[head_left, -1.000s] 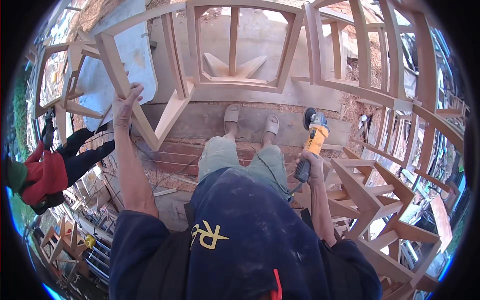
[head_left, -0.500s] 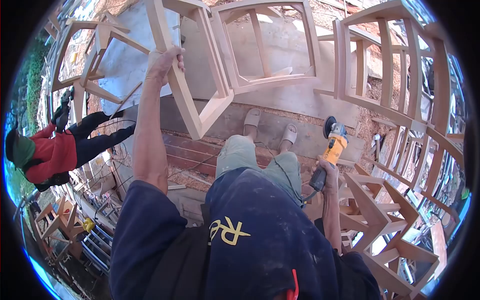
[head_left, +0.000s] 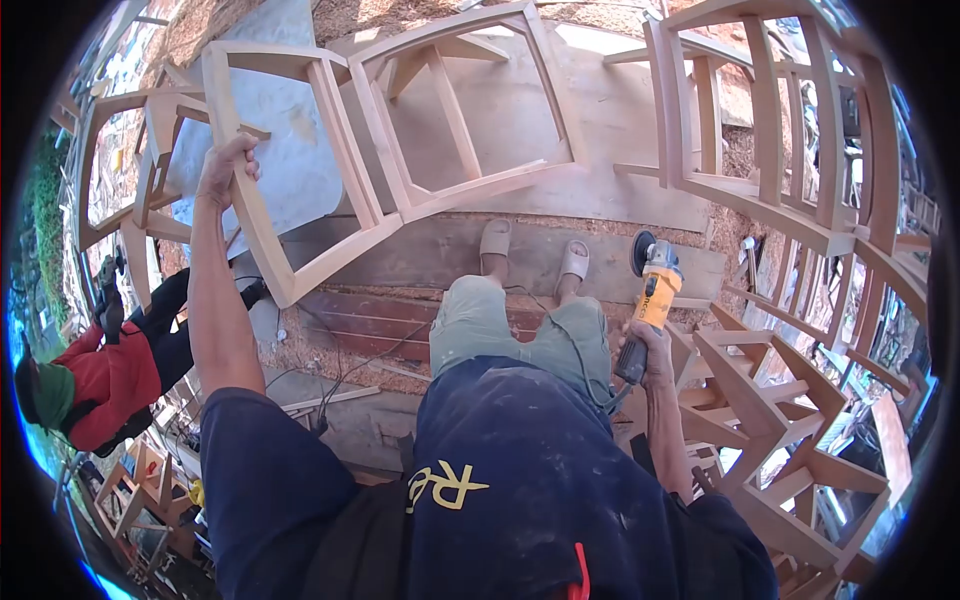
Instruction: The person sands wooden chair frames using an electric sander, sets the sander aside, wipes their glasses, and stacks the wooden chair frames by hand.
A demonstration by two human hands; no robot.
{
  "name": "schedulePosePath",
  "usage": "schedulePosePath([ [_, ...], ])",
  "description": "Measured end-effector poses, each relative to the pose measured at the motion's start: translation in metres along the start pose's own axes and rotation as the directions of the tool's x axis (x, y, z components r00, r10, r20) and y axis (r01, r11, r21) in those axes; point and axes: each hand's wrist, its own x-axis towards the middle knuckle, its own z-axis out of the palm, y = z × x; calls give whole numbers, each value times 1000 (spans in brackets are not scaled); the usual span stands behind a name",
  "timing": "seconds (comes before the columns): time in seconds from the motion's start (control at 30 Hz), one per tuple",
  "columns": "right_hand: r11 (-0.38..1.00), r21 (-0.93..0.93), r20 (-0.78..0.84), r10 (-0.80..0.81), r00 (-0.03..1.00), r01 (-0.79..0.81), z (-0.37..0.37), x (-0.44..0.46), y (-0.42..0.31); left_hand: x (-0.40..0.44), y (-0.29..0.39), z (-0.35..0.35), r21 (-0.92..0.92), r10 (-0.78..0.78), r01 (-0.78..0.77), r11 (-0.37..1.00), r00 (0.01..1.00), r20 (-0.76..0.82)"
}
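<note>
My left hand (head_left: 229, 170) is wrapped round the outer rail of a bare wooden chair frame (head_left: 262, 228), which stands tilted in front of me to the left. Its seat frame, a pale open rectangle (head_left: 572, 120), faces me just right of that. Low on the right, my right hand (head_left: 650, 352) grips a yellow angle grinder (head_left: 659, 288) by its dark rear body. The grinder's round disc (head_left: 642, 253) points away from me and touches no wood. A cord trails from the tool beside my leg.
More wooden chair frames stand at the right (head_left: 828, 235), lower right (head_left: 765, 415) and far left (head_left: 140, 150). Another person in a red top (head_left: 115, 375) works at the left. Planks (head_left: 400, 255), sawdust and cords (head_left: 335, 385) cover the ground around my sandals.
The chair frame in my left hand has swung left and down, and my left arm has moved left with it. The grinder has shifted slightly left in view, still in my right hand.
</note>
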Motion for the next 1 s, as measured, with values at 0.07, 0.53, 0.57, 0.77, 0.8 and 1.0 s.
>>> schedulePosePath([
  [0.07,1000,21,1,11,1000,-11,2,4,-3,16,6,1,7,-15,15,1000,1000,25],
  [0.53,978,128,67,160,985,-167,-49,85,-42,-20,-33,338,638,280,-119,761,947,-157],
  [0.57,976,143,42,159,986,-163,-52,85,-43,-3,-60,379,623,197,-103,775,977,-83],
  [0.77,957,159,-17,247,969,-241,-89,93,-34,79,-147,552,683,-50,90,725,996,-79],
  [0.8,951,173,-17,264,964,-257,-94,95,-34,88,-151,565,663,-100,147,734,989,-109],
  [1.0,943,224,-71,268,961,-246,-117,104,-27,110,-172,608,317,-132,183,931,975,-177],
])
